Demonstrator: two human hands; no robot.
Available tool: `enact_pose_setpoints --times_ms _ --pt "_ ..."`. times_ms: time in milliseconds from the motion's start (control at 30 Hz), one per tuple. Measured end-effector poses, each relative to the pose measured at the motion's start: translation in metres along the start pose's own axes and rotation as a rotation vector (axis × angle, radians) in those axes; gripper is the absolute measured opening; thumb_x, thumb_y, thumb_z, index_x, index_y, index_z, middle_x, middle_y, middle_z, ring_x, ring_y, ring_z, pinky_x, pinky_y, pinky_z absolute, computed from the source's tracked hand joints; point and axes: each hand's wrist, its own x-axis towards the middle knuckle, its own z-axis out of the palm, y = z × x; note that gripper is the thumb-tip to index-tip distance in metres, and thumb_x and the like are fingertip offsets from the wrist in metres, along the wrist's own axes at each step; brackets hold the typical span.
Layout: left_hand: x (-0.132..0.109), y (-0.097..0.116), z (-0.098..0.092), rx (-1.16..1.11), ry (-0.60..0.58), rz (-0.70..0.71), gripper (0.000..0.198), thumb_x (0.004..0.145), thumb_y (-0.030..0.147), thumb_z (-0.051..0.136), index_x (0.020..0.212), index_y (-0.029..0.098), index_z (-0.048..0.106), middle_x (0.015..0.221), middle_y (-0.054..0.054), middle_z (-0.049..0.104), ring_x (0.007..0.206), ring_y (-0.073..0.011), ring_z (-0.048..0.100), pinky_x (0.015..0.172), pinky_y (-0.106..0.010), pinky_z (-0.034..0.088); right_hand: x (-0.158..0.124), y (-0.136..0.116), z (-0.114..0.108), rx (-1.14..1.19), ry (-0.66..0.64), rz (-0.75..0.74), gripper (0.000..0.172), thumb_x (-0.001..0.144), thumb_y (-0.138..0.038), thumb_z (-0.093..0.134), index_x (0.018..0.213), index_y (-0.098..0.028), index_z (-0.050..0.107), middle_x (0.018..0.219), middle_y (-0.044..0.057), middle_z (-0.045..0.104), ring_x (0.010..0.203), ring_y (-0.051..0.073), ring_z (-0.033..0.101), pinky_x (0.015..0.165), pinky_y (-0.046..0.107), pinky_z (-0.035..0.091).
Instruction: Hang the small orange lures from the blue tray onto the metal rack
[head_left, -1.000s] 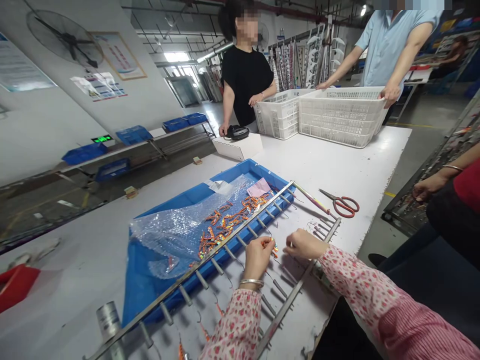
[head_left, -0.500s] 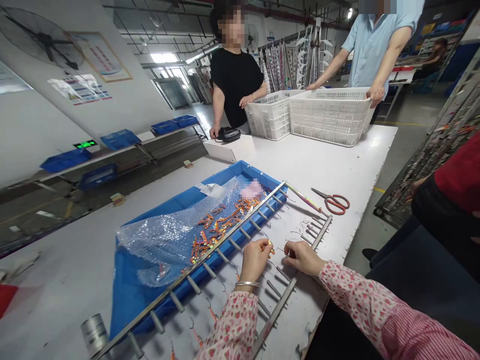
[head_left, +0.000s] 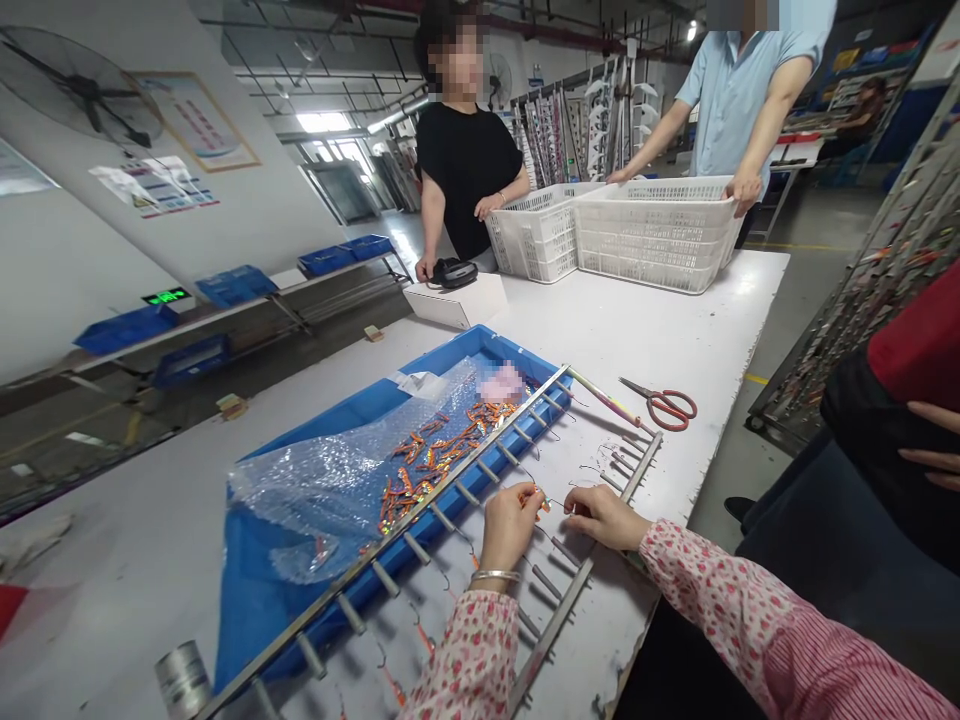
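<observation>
My left hand (head_left: 510, 525), with a silver bangle at the wrist, is closed around several small shiny orange pieces (head_left: 543, 506) that look like fishing lures. Facing it, my right hand (head_left: 606, 516) pinches a thin wire hook between thumb and fingertips, close to those pieces. Both hands are over a metal rack (head_left: 409, 515) with short pegs and wire hooks along its two bars. Orange pieces (head_left: 424, 634) hang from some hooks near my left sleeve. More loose orange pieces (head_left: 442, 450) lie on bubble wrap (head_left: 307, 490) in a blue tray (head_left: 255, 600) under the rack's left bar.
Red-handled scissors (head_left: 670, 408) lie beyond the rack on the white table (head_left: 600, 320). A metal can (head_left: 182, 680) stands at lower left. At the far end are white baskets (head_left: 652, 235) and a white box (head_left: 457, 300), with two people there. Another person is close on the right.
My fingertips have shifted slightly, and the orange pieces in my left hand show more toward the wire. The view has moved a little. At right, a person's hand has come into sight.
</observation>
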Motion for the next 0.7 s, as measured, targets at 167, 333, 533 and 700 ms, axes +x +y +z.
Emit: enact_pose_setpoints --times_ms 167,333,533,700 --pt "0.0 0.0 0.001 -0.364 0.145 -0.107 0.022 0.068 0.036 0.062 0.075 0.015 0.066 0.06 0.0 0.059 0.053 -0.0111 0.051 0.054 -0.023 0.039 0.001 -0.004 -0.004 -0.221 -0.128 -0.002 0.023 0.082 -0.014 0.045 0.097 -0.018 0.062 0.072 0.004 0.066 0.073 0.015 0.06 0.068 0.023 0.039" --pt "-0.005 0.004 0.001 -1.275 0.119 -0.382 0.015 0.073 0.019 0.061 0.087 0.014 0.06 0.072 -0.001 0.06 0.055 -0.0073 0.053 0.052 -0.019 0.044 0.007 -0.02 -0.015 -0.431 -0.1 -0.008 0.018 0.084 -0.023 0.047 0.09 -0.014 0.062 0.078 0.01 0.066 0.074 0.019 0.06 0.064 0.025 0.038" --pt "-0.01 0.009 0.007 -1.655 0.05 -0.422 0.017 0.084 0.012 0.046 0.093 0.016 0.059 0.102 -0.008 0.063 0.097 -0.0182 0.06 0.081 -0.035 0.05 0.021 -0.049 -0.024 0.051 0.032 -0.103 0.022 0.088 -0.03 0.045 0.082 -0.015 0.061 0.062 0.0 0.06 0.053 0.009 0.052 0.054 0.019 0.036" --pt "-0.014 0.012 0.012 -1.646 0.024 -0.309 0.02 0.081 0.017 0.053 0.1 0.017 0.059 0.109 -0.01 0.061 0.103 -0.0191 0.057 0.088 -0.034 0.046 0.031 -0.05 -0.005 0.431 0.022 0.038 0.024 0.084 -0.036 0.049 0.076 -0.014 0.055 0.063 0.0 0.061 0.045 0.007 0.048 0.046 0.017 0.036"
